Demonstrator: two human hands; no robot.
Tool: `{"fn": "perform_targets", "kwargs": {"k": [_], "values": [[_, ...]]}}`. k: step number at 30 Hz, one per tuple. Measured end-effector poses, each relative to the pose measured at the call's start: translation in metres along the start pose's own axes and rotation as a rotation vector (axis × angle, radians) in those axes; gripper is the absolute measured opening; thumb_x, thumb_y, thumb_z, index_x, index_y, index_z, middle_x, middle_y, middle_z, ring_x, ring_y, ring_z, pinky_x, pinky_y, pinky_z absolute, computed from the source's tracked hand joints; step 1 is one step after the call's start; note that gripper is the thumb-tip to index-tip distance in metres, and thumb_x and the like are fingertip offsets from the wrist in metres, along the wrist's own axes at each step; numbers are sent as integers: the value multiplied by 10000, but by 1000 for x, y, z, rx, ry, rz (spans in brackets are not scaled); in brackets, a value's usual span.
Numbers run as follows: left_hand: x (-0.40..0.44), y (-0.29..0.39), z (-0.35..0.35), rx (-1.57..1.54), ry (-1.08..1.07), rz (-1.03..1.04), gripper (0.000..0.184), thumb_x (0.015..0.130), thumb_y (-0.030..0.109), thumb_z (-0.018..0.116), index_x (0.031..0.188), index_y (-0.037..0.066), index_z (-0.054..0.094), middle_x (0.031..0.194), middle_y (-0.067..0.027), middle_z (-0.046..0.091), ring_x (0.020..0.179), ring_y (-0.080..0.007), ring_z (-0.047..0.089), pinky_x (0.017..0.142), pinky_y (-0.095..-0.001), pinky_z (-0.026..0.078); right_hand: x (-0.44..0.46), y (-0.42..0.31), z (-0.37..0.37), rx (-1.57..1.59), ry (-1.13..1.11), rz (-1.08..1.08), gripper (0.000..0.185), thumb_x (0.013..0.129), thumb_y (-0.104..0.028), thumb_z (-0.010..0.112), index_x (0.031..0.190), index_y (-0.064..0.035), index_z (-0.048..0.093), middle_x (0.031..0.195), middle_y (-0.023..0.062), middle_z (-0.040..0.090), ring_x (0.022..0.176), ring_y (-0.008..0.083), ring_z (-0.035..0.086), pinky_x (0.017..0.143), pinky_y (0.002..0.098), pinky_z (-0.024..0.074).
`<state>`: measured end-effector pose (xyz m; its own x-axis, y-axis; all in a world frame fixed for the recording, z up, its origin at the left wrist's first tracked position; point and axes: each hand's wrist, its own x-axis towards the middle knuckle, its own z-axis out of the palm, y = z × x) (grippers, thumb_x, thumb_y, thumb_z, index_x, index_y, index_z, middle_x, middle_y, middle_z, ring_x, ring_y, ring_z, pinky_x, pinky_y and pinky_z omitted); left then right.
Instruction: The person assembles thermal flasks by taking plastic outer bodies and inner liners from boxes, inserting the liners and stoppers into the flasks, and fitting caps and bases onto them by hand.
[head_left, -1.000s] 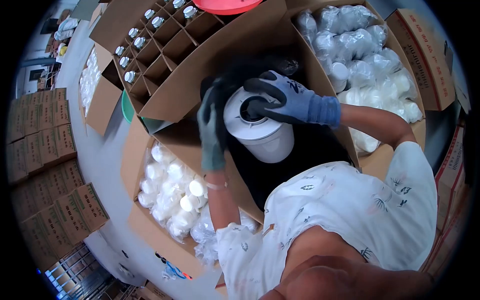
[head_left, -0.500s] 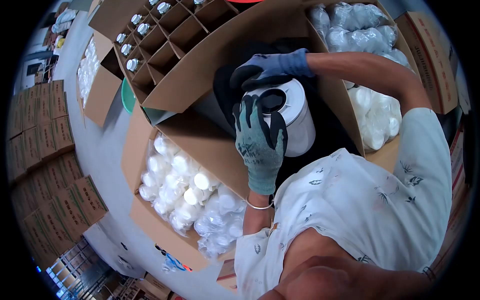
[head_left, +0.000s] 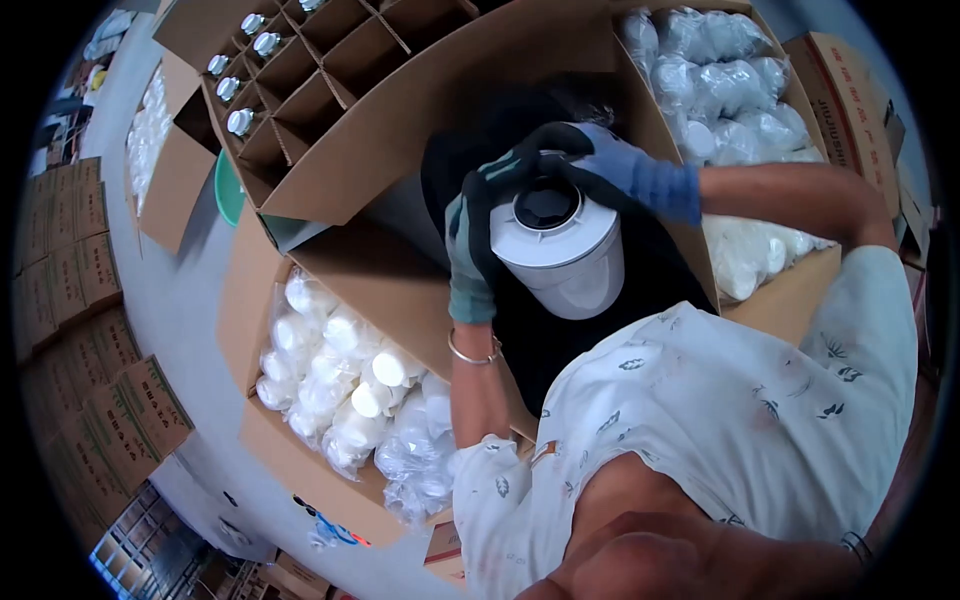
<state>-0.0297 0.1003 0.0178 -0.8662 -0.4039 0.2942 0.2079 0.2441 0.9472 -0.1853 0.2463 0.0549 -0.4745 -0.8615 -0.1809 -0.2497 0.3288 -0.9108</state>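
Note:
A white cylindrical container with a round dark opening in its top rests on my dark-clothed lap, tilted slightly. My left hand, in a green and black glove, is against the container's left side and top edge, fingers curled. My right hand, in a blue and black glove, bends over the far rim of the container. The two gloves' fingertips meet near the far side of the dark opening, and what lies between them is too small to make out.
A divided carton with silver-capped bottles stands ahead. Open boxes of bagged white items lie at left and right. Stacked cartons stand far left. A green basin and blue-handled scissors also show.
My left hand has moved from the container's near top to its left side and far edge. My right hand has shifted right and closer to the opening. The container has moved slightly left.

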Motion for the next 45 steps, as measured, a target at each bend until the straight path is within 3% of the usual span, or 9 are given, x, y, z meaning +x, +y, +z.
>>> {"fn": "perform_targets", "kwargs": {"k": [3,9,13,20,24,33,38,42,45], "values": [[-11,27,18,-221,98,-135,381,1021,176,360,1161,-65,619,1194,-185,634,1138,-281,582,1013,-343,393,18,-1,-11,-115,-182,-197,269,925,-219,569,1104,-20,594,1021,176,643,960,300,629,874,394,483],[-46,94,52,809,73,-124,571,896,260,557,1377,-16,418,1381,-209,459,1286,-450,404,1073,-483,329,79,2,1,-403,-494,-387,302,919,-311,593,1119,-85,576,919,162,659,814,297,635,753,382,498],[-38,77,30,725,80,-33,541,841,170,619,1339,17,473,1355,-199,481,1223,-442,460,1018,-481,375,90,-4,7,-629,-478,-616,252,911,-300,596,1054,-93,587,800,162,633,727,319,616,679,383,495],[19,20,7,-54,9,-12,314,992,145,451,1166,-67,604,1146,-164,648,1056,-238,592,968,-327,422,14,-19,-29,-275,-202,174,390,944,-350,558,1196,-53,584,1065,149,654,1000,261,612,889,384,483],[-1,22,16,-22,-19,-19,377,1018,204,405,1211,-64,587,1225,-190,618,1118,-298,585,996,-339,408,18,10,-23,2,-342,5,342,937,-290,569,1130,-11,617,1029,156,667,980,252,629,902,365,484],[-40,90,53,795,91,-95,533,862,153,577,1363,12,460,1356,-218,490,1257,-423,457,1044,-473,366,91,9,-9,-473,-707,-490,375,852,-293,652,1137,-54,599,935,192,643,875,323,624,788,399,493],[-22,62,26,543,99,16,385,904,142,559,1255,-16,550,1242,-216,578,1129,-372,563,967,-427,432,79,31,-9,-419,-353,-620,314,900,-344,598,1035,-63,626,798,180,632,741,335,613,738,397,483],[24,30,2,-115,38,-310,403,1023,228,393,1076,-79,648,1059,-175,686,1002,-210,624,913,-305,448,42,9,-37,-341,-306,192,473,921,-467,539,1099,-50,671,1029,165,679,950,295,648,852,384,494],[32,10,8,-135,-102,-175,420,1029,253,383,1127,-67,637,1136,-150,665,1015,-213,625,925,-318,457,3,10,-22,-133,-76,207,379,949,-349,538,1101,-15,632,993,132,647,961,213,615,877,336,472]]}}
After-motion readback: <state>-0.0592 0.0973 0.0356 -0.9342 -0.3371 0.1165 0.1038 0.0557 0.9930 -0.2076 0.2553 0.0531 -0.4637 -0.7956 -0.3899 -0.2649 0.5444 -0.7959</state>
